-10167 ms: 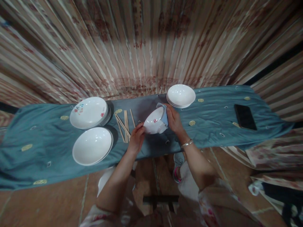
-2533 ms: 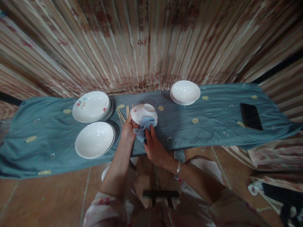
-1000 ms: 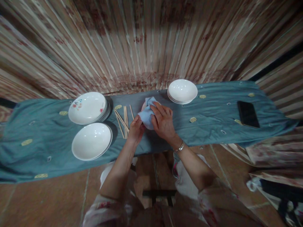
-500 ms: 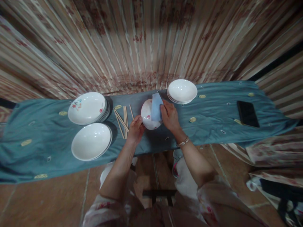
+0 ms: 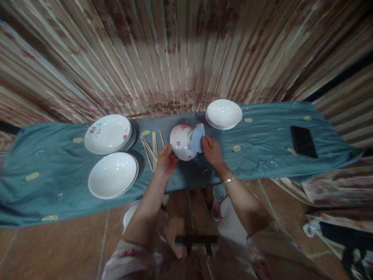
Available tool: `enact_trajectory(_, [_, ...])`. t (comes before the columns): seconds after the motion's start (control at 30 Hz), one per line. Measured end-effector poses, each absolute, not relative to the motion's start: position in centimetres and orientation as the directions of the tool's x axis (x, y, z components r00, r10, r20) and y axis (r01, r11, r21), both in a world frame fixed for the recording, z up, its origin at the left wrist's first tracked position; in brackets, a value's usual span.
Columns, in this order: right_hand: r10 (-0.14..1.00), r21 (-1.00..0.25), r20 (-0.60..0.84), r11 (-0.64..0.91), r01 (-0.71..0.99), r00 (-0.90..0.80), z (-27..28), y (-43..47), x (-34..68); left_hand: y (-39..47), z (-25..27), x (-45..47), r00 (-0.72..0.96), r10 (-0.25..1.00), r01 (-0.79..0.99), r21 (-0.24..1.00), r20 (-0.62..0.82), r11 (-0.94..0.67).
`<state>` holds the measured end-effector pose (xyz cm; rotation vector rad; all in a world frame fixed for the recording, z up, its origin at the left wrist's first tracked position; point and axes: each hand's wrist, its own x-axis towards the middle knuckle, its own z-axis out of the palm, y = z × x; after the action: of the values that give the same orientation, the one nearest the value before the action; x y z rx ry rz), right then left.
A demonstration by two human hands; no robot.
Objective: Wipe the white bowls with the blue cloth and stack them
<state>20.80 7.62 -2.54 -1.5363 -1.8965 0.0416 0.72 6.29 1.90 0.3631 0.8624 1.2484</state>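
Note:
A white bowl [image 5: 180, 143] with red flower prints is held above the cloth-covered table, its patterned outside facing up toward me. My left hand [image 5: 166, 160] grips its left edge, thumb on the near side and fingers underneath. In my right hand [image 5: 212, 149] a light blue cloth [image 5: 198, 138] is pinched, lying against the bowl's right side. Just left of the bowl, several wooden chopsticks [image 5: 154, 146] lie loosely, some of them crossed. Beyond my right hand stands a stack of white bowls [image 5: 223, 112].
At the left are a stack of flowered plates [image 5: 109, 134] and, nearer me, stacked white bowls or deep dishes [image 5: 112, 175]. A black phone [image 5: 303, 142] lies at the right on the teal tablecloth [image 5: 262, 132]. A pleated curtain [image 5: 175, 70] hangs behind the table.
The bowl has turned so more of its patterned outside shows. My right hand and the blue cloth have shifted right and slightly toward me. My left hand stays on the edge.

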Motion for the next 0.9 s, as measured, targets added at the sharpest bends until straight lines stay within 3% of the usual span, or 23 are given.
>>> enact_trajectory(0.13, [0.901,-0.534,0.430,0.205,0.820,0.054,-2.3,6.6,20.2,6.5,1.8,0.8,0.037,0.912,-0.703,0.638,-0.409,0.315])
enact_trajectory(0.3, [0.887,-0.524,0.460,0.235,0.819,0.039,-1.7,5.4,19.4,6.7,1.6,0.9,0.012,0.906,-0.726,0.619,-0.423,0.298])
enact_trajectory(0.9, [0.852,-0.316,0.506,0.328,0.890,-0.134,-0.2,0.8,17.0,7.0,1.5,1.1,0.004,0.919,-0.749,0.608,-0.395,0.265])
